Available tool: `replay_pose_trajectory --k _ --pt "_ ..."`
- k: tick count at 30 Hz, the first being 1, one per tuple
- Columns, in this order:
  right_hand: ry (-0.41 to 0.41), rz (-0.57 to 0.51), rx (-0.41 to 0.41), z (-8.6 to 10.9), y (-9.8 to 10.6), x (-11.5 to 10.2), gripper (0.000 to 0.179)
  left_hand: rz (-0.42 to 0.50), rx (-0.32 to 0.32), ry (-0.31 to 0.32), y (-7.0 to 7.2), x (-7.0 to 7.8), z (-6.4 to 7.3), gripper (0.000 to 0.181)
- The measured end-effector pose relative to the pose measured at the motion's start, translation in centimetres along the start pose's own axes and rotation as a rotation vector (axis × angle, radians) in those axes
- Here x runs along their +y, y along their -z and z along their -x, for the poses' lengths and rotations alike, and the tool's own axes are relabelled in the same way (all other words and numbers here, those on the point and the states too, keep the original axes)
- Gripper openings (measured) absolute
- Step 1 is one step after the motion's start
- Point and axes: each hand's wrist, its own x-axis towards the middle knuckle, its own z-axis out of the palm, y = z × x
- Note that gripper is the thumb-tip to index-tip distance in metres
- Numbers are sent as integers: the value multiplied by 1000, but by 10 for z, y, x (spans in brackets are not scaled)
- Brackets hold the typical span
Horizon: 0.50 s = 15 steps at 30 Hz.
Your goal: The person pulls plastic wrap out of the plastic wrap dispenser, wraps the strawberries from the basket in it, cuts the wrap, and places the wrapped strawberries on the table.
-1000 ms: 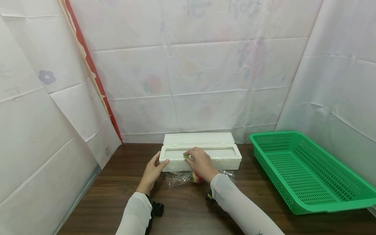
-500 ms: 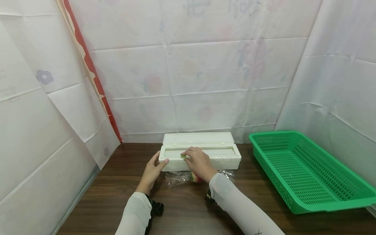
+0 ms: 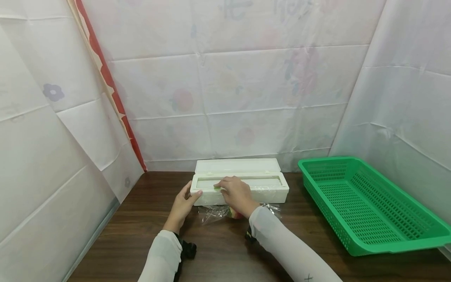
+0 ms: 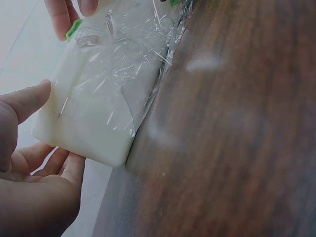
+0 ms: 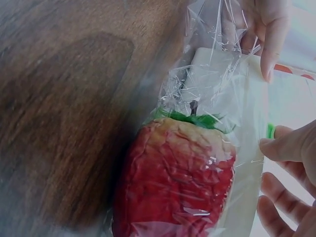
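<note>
A long white cling film dispenser box [image 3: 271, 196] stands on the table with its lid [image 3: 237, 166] tipped back. My left hand [image 3: 181, 205] grips its left end, thumb on the front edge and fingers behind, as the left wrist view shows. With thumb and index finger, my right hand [image 3: 239, 196] pinches a small green slide cutter [image 3: 216, 187] on the box's front top edge. Clear cling film [image 3: 213, 214] hangs over the front onto the table. Beneath my right hand lies a red fruit [image 5: 177, 182], yellowish near its green leaves and dark stem, covered by film.
To the right sits a green perforated plastic basket [image 3: 373, 219]. A white patterned sheet [image 3: 225, 86] forms a wall right behind the box, and others rise at both sides. The dark wooden table [image 3: 218, 250] extends in front.
My right hand has slid the green slide cutter a short way left along the box's edge. The left hand keeps its grip in the same place.
</note>
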Motion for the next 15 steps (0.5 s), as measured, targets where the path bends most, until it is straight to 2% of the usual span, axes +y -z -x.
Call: replay_pose_trajectory --k 8,15 --pt "35 13 12 0 1 0 27 -1 0 3 0 1 1 80" --pt "41 31 5 0 0 1 29 -2 -27 6 3 0 2 82"
